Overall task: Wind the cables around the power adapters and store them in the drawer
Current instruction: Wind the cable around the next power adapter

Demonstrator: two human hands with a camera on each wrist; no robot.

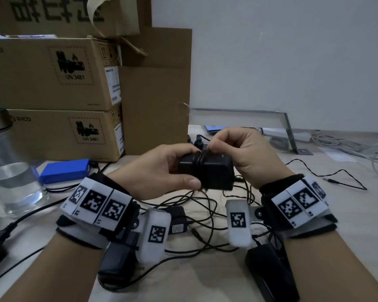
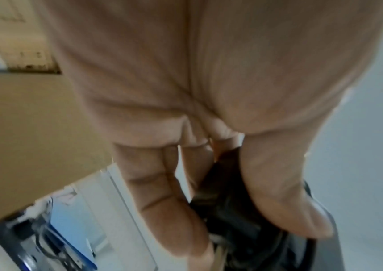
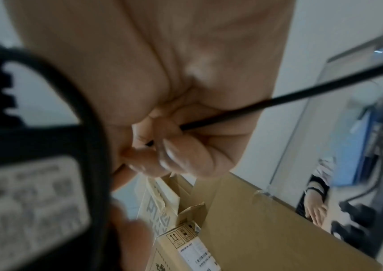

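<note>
A black power adapter (image 1: 214, 171) is held above the table, with several turns of thin black cable (image 1: 201, 162) wound round its middle. My left hand (image 1: 162, 168) grips the adapter's left end, thumb in front and fingers behind; the left wrist view shows the same adapter (image 2: 227, 205) between thumb and fingers. My right hand (image 1: 238, 149) pinches the cable at the adapter's top edge. In the right wrist view the cable (image 3: 278, 100) runs taut out of the curled right hand (image 3: 174, 146), and the adapter's label (image 3: 28, 210) fills the lower left. No drawer is in view.
More black adapters (image 1: 179, 219) (image 1: 268, 271) (image 1: 118, 264) and tangled cables lie on the table beneath my wrists. A loose cable end (image 1: 332, 180) lies at the right. Stacked cardboard boxes (image 1: 52, 83) stand at back left, with a blue pack (image 1: 63, 171) and a glass jar (image 1: 11, 171) nearby.
</note>
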